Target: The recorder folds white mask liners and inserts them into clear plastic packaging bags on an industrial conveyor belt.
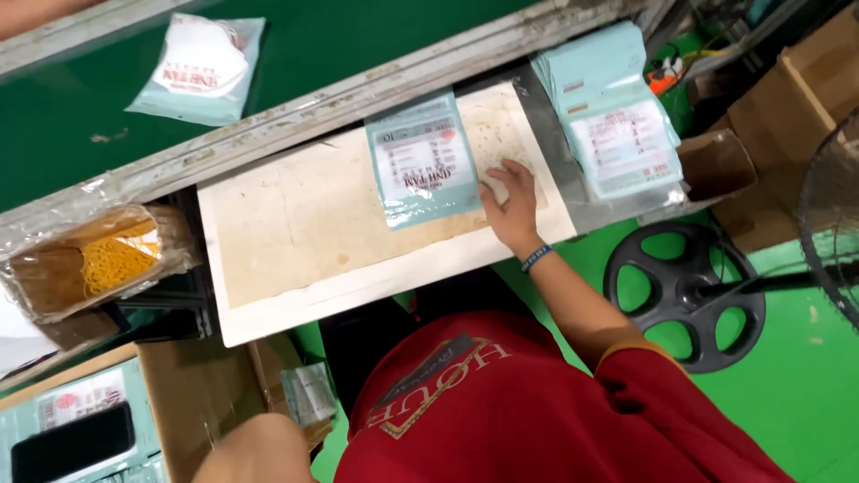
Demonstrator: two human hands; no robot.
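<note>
My right hand (510,204) lies flat, fingers apart, on a stained white work board (295,233). Its fingertips touch the right edge of a pale-blue flat pouch (420,161) with a white printed panel, which lies on the board just below the metal rail. A blue band is on that wrist. Only a bare part of my left arm (255,447) shows at the bottom edge; the hand itself is out of sight. My red shirt fills the lower middle.
A green conveyor belt (80,125) behind the rail carries a filled pouch (201,67). A stack of pale-blue pouches (613,112) sits at right. A clear bag of yellow rubber bands (112,259) is at left. Cardboard boxes (787,116) and a black fan base (684,295) stand on the green floor.
</note>
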